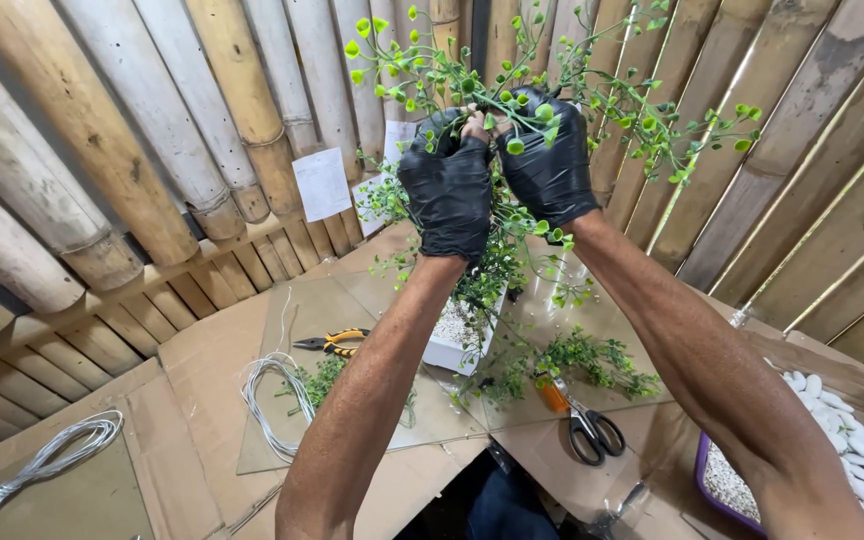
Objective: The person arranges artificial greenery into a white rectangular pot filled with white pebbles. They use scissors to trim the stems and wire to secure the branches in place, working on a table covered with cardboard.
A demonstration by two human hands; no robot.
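1. Both hands, in black gloves, are rising high above the surface (252, 360), in front of a wall of bamboo poles (152, 110).
2. The left hand (449, 195) is clenching around the gathered stems of a bunch of artificial green sprigs (512, 110), knuckles facing the camera.
3. The right hand (550, 165) is gripping the same bunch just beside the left, the two touching at the fingertips where the stems meet.
4. The sprigs are fanning out above and to the right of the hands, their small round leaves spreading across the bamboo; more strands are hanging down below the hands.
5. Under the hands, near the middle of the surface, a white rectangular planter (457, 345) filled with pale gravel is standing on a clear sheet, with the lower foliage trailing into it.
6. Loose green sprigs (597, 360) are lying just to the right of the planter.
7. Black-handled scissors (592, 430) are lying near the front edge, next to an orange tool handle.
8. Yellow-handled pliers (332, 343) are lying left of the planter, beside a coil of white wire (272, 395).
9. A purple tray of white pebbles (832, 430) is sitting at the right edge.
10. A coil of grey wire (42, 465) is lying at the front left corner.
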